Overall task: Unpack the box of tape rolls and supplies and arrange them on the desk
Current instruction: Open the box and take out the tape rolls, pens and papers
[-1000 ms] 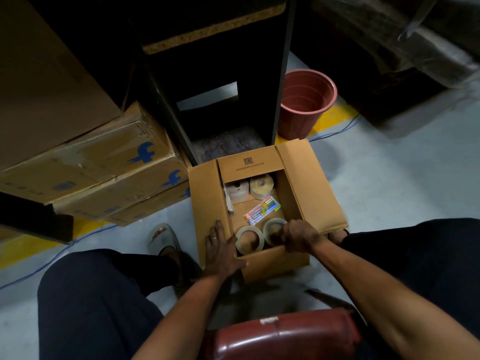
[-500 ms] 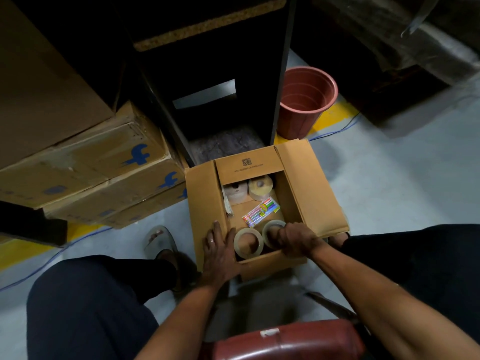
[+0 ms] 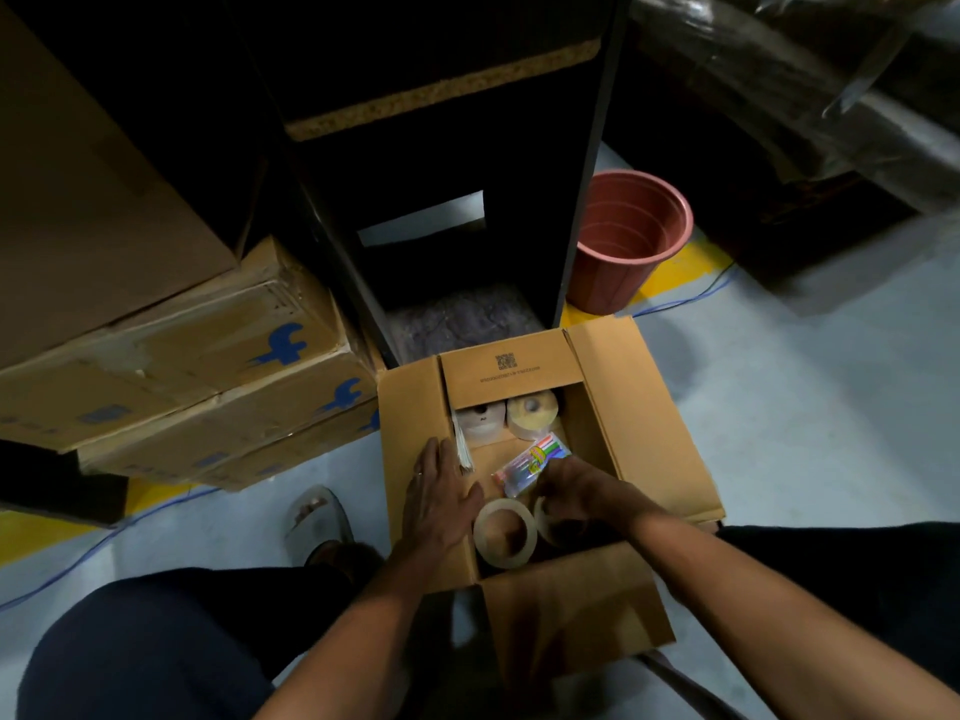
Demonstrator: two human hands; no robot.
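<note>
Open cardboard box (image 3: 644, 407) sits on the floor between the knees, all flaps folded out. Left hand (image 3: 439, 504) lies flat, fingers spread, on the left flap. Right hand (image 3: 576, 493) is curled down inside by the tape rolls (image 3: 504, 532); can't tell what it's gripping. Marker pack (image 3: 530, 462) lies diagonally, near-left to far-right. Bucket (image 3: 623, 241) beyond.

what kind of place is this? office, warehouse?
Likely a warehouse or packing area: stacked shipping cartons beside a dark desk frame, yellow floor marking on bare concrete, and an open box of tape rolls.
</note>
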